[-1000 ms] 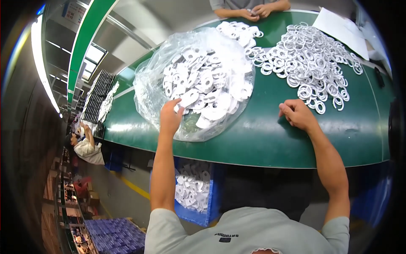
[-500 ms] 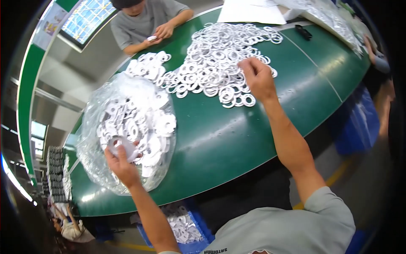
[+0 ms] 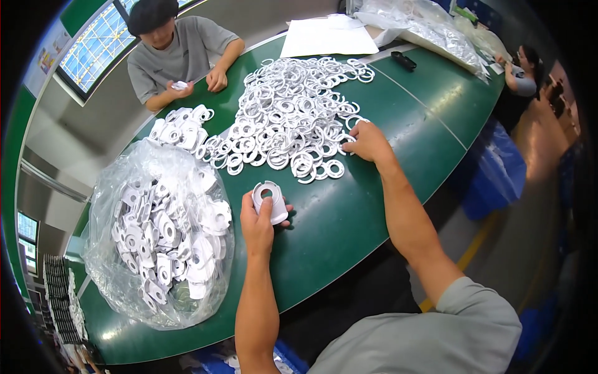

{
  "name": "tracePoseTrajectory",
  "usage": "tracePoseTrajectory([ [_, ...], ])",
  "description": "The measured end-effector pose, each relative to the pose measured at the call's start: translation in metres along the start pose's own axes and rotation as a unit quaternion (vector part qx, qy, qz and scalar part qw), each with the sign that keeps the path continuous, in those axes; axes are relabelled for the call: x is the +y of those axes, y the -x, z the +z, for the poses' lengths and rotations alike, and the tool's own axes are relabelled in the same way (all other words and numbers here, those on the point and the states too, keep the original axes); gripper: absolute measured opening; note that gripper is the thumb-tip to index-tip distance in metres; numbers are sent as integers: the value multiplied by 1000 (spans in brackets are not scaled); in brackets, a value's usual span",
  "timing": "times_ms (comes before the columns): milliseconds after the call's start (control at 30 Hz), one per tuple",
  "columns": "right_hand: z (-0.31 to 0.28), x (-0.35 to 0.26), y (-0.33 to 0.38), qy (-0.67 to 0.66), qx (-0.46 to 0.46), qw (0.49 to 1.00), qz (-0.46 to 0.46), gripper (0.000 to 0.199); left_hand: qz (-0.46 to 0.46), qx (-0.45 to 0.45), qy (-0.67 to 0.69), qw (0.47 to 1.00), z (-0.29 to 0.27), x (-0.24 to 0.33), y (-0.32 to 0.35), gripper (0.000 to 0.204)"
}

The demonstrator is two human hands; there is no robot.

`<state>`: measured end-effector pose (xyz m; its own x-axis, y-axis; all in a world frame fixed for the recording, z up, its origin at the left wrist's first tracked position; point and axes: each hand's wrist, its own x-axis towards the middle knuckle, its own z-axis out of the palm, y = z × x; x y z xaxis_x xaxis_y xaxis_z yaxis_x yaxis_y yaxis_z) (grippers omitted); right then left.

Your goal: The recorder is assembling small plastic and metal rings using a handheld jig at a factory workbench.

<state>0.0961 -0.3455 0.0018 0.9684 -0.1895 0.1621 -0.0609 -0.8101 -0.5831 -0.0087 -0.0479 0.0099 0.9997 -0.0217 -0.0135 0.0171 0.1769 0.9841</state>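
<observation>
My left hand (image 3: 256, 225) grips a white plastic part (image 3: 278, 214) with a flat body and a round hole, the thumb pressed on its face. It is held over the green table, just right of the bag. My right hand (image 3: 370, 142) is at the right edge of a heap of white plastic rings (image 3: 280, 112). Its fingers are closed at a white ring (image 3: 346, 149), partly hidden by the hand. Left of my left hand, a clear plastic bag (image 3: 103, 249) lies open, full of white parts (image 3: 163, 227) like the held one.
Across the green table (image 3: 311, 249) a person (image 3: 180, 56) holds a small white part beside a smaller pile of white parts (image 3: 177, 128). White sheets (image 3: 327, 37), a black object (image 3: 403, 60) and plastic wrapping (image 3: 423, 25) lie at the back. A blue bin (image 3: 495, 174) stands right.
My left hand has lifted a white part out of the bag and moved right with it. My right hand stays at the ring heap's edge, its fingers now lower. The view has shifted.
</observation>
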Motion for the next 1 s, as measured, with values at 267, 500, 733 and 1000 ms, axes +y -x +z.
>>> tracePoseTrajectory([
  [267,-8,-17,1,-262,-15,965,10,27,-14,-3,21,1000,-3,0,-2,23],
  [500,-30,-27,13,-265,26,964,11,28,-39,-15,59,997,-3,2,-5,34],
  [733,-53,-49,23,-43,92,994,35,21,-50,-21,41,998,-7,2,-4,34],
  [1000,2,-135,45,-327,-226,904,-157,18,-47,-110,141,983,-15,-3,-7,52],
])
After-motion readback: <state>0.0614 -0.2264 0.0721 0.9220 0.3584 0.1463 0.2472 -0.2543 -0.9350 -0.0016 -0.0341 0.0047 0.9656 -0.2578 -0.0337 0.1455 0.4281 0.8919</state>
